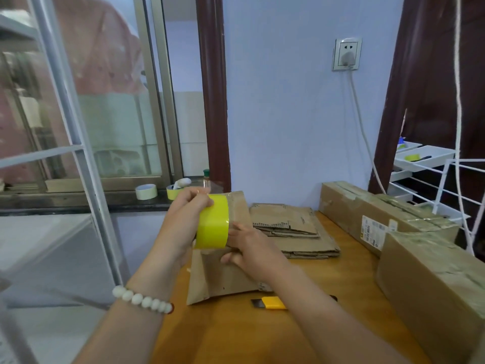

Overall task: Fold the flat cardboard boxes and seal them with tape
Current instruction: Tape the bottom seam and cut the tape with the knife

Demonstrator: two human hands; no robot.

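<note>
Wears one white bead bracelet on the left wrist, closest of all. Grips one yellow tape roll in the left hand, fingers curled round it, raised in front of the upright panel of one half-folded cardboard box. Pinches that box with the right hand, thumb below, fingers on the panel (box bottom down on the wooden table). Has one yellow utility knife lying just beside the box, partly hidden by the right forearm. Faces, beyond the box, one stack of flat cardboard; at the right, two more, a far sealed box and a near sealed box; on the sill, two spare rolls, a white roll and a yellow roll.
</note>
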